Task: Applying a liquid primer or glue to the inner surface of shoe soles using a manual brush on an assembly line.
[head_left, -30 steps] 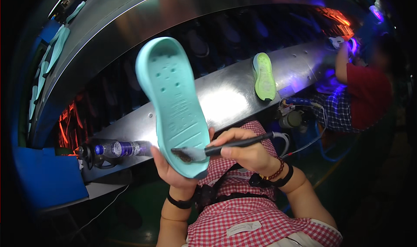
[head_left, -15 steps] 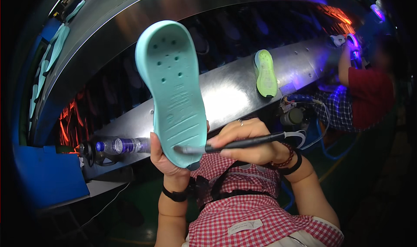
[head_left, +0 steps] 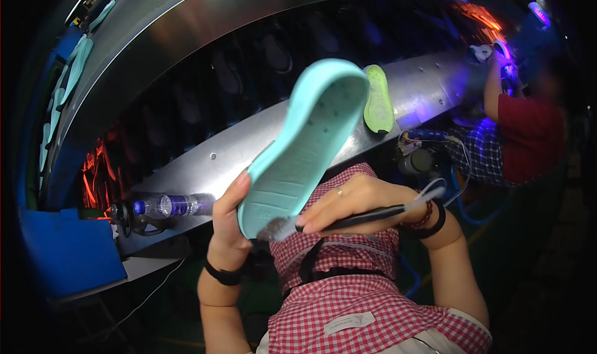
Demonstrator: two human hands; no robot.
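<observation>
My left hand (head_left: pixel 229 223) is closed round the heel end of a turquoise shoe sole (head_left: pixel 298 152), its thumb on the rim. The sole is tilted, its toe end up and to the right, its hollow inner face with small holes and ridges turned toward me. In my right hand (head_left: pixel 360 201) is a brush (head_left: pixel 367 218) with a black handle and a thin tube at its rear end. Its pale bristles, blurred, lie at the sole's lower end. Beyond the sole, a yellow-green shoe sole (head_left: pixel 379 102) lies on the metal ledge.
The curved metal ledge (head_left: pixel 236 152) borders a dark machine with shoe shapes inside and orange glow at both ends. Bottles (head_left: pixel 177 206) lie at left near a blue box (head_left: pixel 71 248). More turquoise soles (head_left: pixel 78 61) stand at far left. A person in red (head_left: pixel 528 124) works at right.
The turquoise sole has tilted, its toe end swinging right and down. My left hand moved slightly left, and the brush's bristles have shifted to the sole's lowest end.
</observation>
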